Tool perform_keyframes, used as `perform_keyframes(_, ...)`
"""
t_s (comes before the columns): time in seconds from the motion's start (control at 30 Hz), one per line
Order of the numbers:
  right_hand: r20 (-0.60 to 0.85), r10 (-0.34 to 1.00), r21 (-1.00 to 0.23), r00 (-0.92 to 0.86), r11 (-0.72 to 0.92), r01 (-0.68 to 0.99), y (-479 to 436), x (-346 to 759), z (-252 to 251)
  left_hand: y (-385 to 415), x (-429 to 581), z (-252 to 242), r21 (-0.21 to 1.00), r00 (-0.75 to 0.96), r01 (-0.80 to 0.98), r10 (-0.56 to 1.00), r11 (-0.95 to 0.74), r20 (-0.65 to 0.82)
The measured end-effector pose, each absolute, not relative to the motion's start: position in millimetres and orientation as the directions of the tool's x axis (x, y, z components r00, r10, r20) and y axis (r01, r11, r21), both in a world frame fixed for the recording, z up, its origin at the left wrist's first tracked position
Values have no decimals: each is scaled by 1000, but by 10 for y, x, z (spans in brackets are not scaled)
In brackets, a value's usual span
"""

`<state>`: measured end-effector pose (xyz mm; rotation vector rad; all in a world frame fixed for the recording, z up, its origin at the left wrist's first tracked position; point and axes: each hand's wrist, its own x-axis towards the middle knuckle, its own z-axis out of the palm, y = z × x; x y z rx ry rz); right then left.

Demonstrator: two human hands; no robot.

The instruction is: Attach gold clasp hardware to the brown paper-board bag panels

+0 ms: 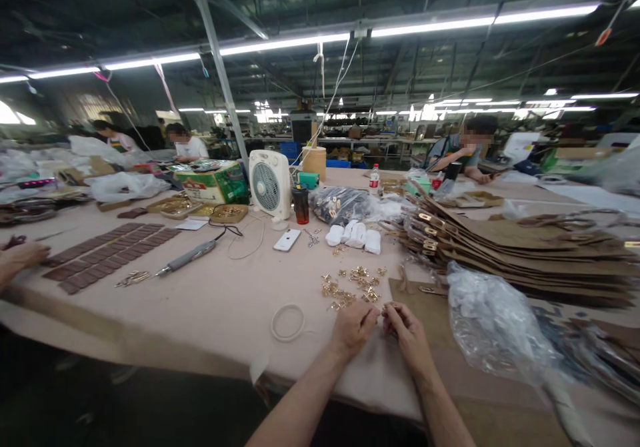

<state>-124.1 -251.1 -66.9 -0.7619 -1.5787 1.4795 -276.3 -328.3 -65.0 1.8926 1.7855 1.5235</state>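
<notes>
Both of my hands are close together over the near part of the table. My left hand [354, 328] is closed, its thumb and fingers pinched; anything between them is too small to make out. Opposite it, my right hand [405, 332] pinches what looks like a small gold metal fitting [383, 309] at its fingertips. Just beyond my hands lies a loose pile of gold metal fittings [361, 275]. To the left of my left hand, a coil of pale cord [287, 322] rests on the table.
Stacked brown bag panels [530, 254] and a clear plastic bag [495, 320] occupy the right. Beyond the pile are white wrapped bundles [355, 235], a phone [287, 240] and a fan [270, 184]. A soldering-iron-like tool [187, 258] and brown strips [113, 254] lie left, near another person's hand [27, 255].
</notes>
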Motion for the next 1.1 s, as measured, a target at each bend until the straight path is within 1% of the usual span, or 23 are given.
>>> perform_keyframes(0.13,151,872,-988,-465,116,-104,-2491,-1255,-715,-3290,-2753,-641,679,-215,671,798,-298,562)
perform_keyframes(0.23,139,881,-989,-452,103,-103,-2480,-1265,-737,-3292,-2754,-636,694,-252,650,775,-308,580)
perform_keyframes(0.53,89,875,-996,-475,75,-47,-2458,-1258,-790,-3269,-2759,-686,720,-320,622,740,-307,592)
perform_keyframes(0.6,78,878,-997,-473,68,-39,-2449,-1256,-810,-3270,-2785,-685,734,-398,607,683,-304,612)
perform_keyframes(0.67,81,883,-997,-463,77,-27,-2439,-1255,-827,-3273,-2870,-661,754,-513,598,592,-272,621)
perform_keyframes(0.73,97,887,-995,-450,96,-26,-2432,-1255,-835,-3271,-3032,-614,783,-631,588,490,-204,602)
perform_keyframes(0.8,108,886,-994,-451,103,-34,-2434,-1255,-829,-3253,-3265,-559,814,-709,574,445,-88,547)
perform_keyframes(0.87,107,883,-994,-457,97,-47,-2447,-1255,-808,-3209,-3538,-520,829,-737,559,479,36,476)
perform_keyframes(0.93,105,882,-994,-460,89,-57,-2466,-1254,-778,-3143,-3799,-516,826,-723,552,560,117,404)
perform_keyframes(1.1,104,885,-993,-454,69,-94,-2492,-1261,-724,-2995,-4158,-628,818,-634,539,737,203,235)
